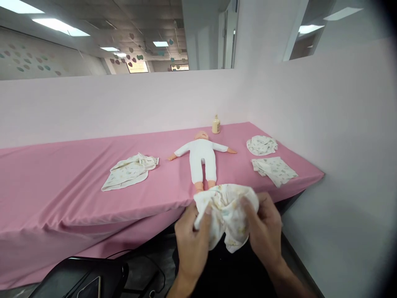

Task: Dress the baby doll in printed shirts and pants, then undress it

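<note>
Both my hands hold a bunched white baby garment with a small coloured print, up in front of the table's front edge. My left hand pinches its left side, thumb on top. On its right side my right hand grips the fabric with bent fingers. Two lobes of cloth hang down between the hands; the exact cut of the garment cannot be made out. Just beyond it lies a baby doll on its back in a white suit, arms spread, feet toward me and partly behind the cloth.
A pink-covered table runs along the wall. Left of the doll lies a crumpled printed garment. To the right are a bundled cloth and a folded one. A pump bottle stands behind. A black chair holds a phone.
</note>
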`<state>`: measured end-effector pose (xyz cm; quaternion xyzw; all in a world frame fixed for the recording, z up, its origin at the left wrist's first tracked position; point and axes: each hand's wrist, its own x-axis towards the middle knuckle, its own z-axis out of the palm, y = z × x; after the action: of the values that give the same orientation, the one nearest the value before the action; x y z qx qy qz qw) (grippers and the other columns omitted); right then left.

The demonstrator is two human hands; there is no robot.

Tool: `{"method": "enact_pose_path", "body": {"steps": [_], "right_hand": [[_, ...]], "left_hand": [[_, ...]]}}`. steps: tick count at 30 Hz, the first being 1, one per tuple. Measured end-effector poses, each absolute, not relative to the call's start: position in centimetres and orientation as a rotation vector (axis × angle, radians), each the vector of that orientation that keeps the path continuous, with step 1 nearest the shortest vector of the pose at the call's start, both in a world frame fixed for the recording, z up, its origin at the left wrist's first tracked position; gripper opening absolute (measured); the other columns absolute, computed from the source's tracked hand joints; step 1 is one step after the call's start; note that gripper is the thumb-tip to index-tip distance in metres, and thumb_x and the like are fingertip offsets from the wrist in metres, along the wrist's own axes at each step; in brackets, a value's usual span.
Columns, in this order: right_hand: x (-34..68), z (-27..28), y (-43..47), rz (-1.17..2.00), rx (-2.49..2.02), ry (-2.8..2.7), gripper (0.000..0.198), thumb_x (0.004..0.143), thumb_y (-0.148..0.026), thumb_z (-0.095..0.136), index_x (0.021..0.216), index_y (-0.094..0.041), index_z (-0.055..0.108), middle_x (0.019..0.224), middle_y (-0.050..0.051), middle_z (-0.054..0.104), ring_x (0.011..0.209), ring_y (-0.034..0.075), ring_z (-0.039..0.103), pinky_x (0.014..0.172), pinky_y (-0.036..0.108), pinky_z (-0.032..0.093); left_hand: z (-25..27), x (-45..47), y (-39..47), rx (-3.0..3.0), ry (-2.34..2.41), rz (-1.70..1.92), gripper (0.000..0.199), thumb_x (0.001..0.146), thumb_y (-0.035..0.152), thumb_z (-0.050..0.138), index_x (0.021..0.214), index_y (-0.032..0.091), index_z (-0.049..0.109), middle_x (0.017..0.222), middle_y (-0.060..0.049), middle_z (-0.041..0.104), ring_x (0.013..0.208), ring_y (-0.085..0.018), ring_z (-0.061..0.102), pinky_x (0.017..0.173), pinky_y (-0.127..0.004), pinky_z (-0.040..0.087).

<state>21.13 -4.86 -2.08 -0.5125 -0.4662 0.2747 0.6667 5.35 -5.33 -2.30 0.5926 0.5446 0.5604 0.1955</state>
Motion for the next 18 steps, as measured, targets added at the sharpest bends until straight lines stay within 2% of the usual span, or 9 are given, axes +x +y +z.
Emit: {"method": "enact_pose_path", "body": {"steps": [1, 3, 6, 8, 10, 12, 18], "right_hand": [[20.5, -2.3, -5.8, 0.643, -1.098, -1.126, 0.017, 0.089, -0.036, 0.067, 0.083, -0.021, 0.061, 0.074, 0.0, 0.057, 0.065, 0.014, 0.053, 0.059, 0.025, 0.047], [19.9, -2.7, -7.6, 0.724, -0.962, -1.266, 0.009, 0.091, -0.029, 0.066, 0.097, -0.023, 0.065, 0.091, 0.004, 0.064, 0.079, 0.017, 0.062, 0.07, 0.027, 0.053], [20.1, -3.3, -9.4, 0.84, -0.885, -1.33, 0.032, 0.09, -0.027, 0.066, 0.122, -0.026, 0.061, 0.121, 0.01, 0.063, 0.106, 0.023, 0.064, 0.087, 0.031, 0.056], [20.7, -3.5, -9.7, 0.898, -0.934, -1.325, 0.047, 0.088, -0.029, 0.069, 0.133, -0.027, 0.055, 0.126, 0.01, 0.063, 0.112, 0.025, 0.064, 0.093, 0.032, 0.055], [21.0, -3.8, -9.5, 0.935, -0.996, -1.325, 0.047, 0.087, -0.03, 0.07, 0.132, -0.027, 0.055, 0.124, 0.009, 0.066, 0.109, 0.024, 0.066, 0.092, 0.03, 0.055], [21.2, -4.1, -9.1, 0.933, -1.052, -1.313, 0.039, 0.089, -0.032, 0.069, 0.126, -0.026, 0.059, 0.12, 0.008, 0.068, 0.102, 0.022, 0.067, 0.089, 0.029, 0.056], [21.6, -4.3, -8.6, 0.865, -1.122, -1.259, 0.031, 0.089, -0.039, 0.068, 0.114, -0.022, 0.063, 0.1, 0.005, 0.069, 0.079, 0.017, 0.064, 0.074, 0.026, 0.055]], "left_hand": [[-2.7, 5.6, -6.1, 1.735, 1.444, 1.561, 0.023, 0.096, 0.035, 0.055, 0.104, 0.02, 0.071, 0.092, -0.003, 0.068, 0.088, -0.018, 0.062, 0.082, -0.028, 0.051], [-3.7, 5.8, -7.5, 1.869, 1.276, 1.523, 0.034, 0.098, 0.028, 0.052, 0.13, 0.026, 0.064, 0.12, -0.006, 0.067, 0.112, -0.023, 0.061, 0.099, -0.035, 0.05], [-4.5, 5.6, -8.9, 1.991, 1.165, 1.398, 0.046, 0.098, 0.023, 0.05, 0.143, 0.031, 0.054, 0.14, -0.008, 0.056, 0.129, -0.027, 0.053, 0.111, -0.042, 0.044], [-4.7, 5.5, -9.0, 2.029, 1.159, 1.282, 0.05, 0.098, 0.023, 0.05, 0.147, 0.032, 0.05, 0.147, -0.009, 0.048, 0.135, -0.028, 0.047, 0.113, -0.043, 0.043], [-4.7, 5.6, -8.7, 2.04, 1.156, 1.201, 0.051, 0.099, 0.022, 0.049, 0.149, 0.033, 0.047, 0.15, -0.01, 0.042, 0.135, -0.026, 0.046, 0.112, -0.041, 0.045], [-4.6, 6.0, -8.5, 2.065, 1.132, 1.158, 0.053, 0.099, 0.02, 0.047, 0.15, 0.035, 0.044, 0.149, -0.011, 0.039, 0.133, -0.024, 0.047, 0.11, -0.04, 0.047], [-4.7, 6.7, -9.0, 2.11, 1.045, 1.095, 0.058, 0.097, 0.016, 0.046, 0.151, 0.035, 0.041, 0.134, -0.013, 0.045, 0.111, -0.021, 0.056, 0.094, -0.039, 0.054]]}}
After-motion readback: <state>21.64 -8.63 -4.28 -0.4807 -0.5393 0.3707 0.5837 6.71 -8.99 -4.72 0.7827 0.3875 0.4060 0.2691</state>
